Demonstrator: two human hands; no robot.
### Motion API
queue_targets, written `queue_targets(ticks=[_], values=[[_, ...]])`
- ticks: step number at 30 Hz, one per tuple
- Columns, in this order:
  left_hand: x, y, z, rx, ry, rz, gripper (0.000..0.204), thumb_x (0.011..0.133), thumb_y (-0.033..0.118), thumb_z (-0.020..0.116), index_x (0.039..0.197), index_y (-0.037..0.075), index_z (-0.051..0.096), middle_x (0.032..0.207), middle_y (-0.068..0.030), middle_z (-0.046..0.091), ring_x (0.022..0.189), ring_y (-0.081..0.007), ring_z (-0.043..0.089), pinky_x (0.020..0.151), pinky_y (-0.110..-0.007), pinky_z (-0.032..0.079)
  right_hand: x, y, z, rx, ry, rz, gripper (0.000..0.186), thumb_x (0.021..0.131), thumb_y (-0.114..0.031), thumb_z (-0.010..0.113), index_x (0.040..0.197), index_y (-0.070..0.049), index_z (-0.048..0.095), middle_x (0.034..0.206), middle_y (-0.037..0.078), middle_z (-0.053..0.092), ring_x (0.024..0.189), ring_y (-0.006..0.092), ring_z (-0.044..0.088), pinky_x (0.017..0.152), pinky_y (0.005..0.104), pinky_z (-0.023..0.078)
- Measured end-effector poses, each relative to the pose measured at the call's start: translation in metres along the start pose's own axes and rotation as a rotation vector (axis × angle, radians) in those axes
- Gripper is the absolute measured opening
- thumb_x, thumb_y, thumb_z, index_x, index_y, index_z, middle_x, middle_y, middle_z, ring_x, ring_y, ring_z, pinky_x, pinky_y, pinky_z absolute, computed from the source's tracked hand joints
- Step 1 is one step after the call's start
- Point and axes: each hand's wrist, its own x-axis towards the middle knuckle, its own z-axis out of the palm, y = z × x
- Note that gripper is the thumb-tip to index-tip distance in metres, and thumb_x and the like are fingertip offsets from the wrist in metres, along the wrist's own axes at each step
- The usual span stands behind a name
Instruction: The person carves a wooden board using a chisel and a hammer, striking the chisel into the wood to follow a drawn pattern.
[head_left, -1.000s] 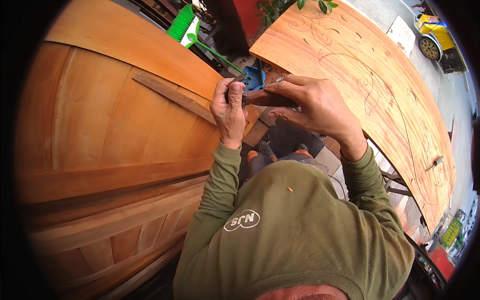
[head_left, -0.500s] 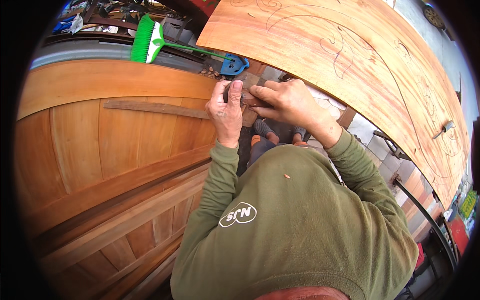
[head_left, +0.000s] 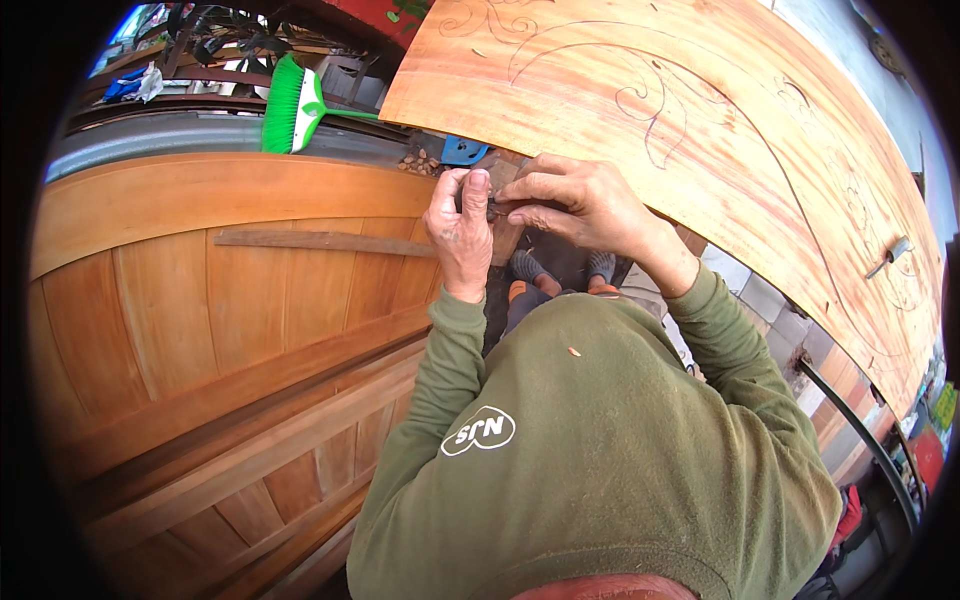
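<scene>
- Outdoor woodworking yard, seen from above: a person in a green sweatshirt stands between two large wooden pieces.
- Left hand (head_left: 462,232) and right hand (head_left: 580,200) meet fingertip to fingertip, both pinched narrow around a small dark object (head_left: 493,208), too small to identify.
- Holding it close and steady like this, clear of both pieces, looks wise.
- Left: a panelled wooden door (head_left: 220,330).
- Right: a pale board (head_left: 720,130) with drawn scrolls.
- Beyond: a green broom (head_left: 290,105).

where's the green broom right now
In the head view the green-bristled broom lies at the upper left, beyond the far edge of the panelled wooden door, its handle pointing right toward the blue plastic object.
</scene>
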Motion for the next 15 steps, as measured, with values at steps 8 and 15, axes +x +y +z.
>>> queue_targets(ticks=[8,15], values=[[0.002,0.007,0.007,0.097,-0.077,0.056,0.035,0.103,0.034,0.069,0.097,0.000,0.066,0.077,-0.0021,0.064,0.073,-0.0091,0.054,0.065,-0.029,0.048,0.002,-0.010,-0.017,0.077,-0.104,0.110,0.026,0.090,-0.021,0.080,0.114,-0.012,0.075,0.098,0.007,0.071,0.086,0.0267,0.072,0.074,0.0369,0.059],[0.002,0.019,0.002,0.133,-0.097,0.071,0.036,0.102,0.035,0.070,0.098,0.000,0.067,0.077,-0.0039,0.068,0.073,-0.0098,0.057,0.065,-0.029,0.049,-0.005,-0.006,-0.010,0.153,-0.005,0.034,0.027,0.088,-0.015,0.082,0.113,-0.010,0.076,0.094,0.007,0.071,0.086,0.0243,0.072,0.074,0.0350,0.058]])
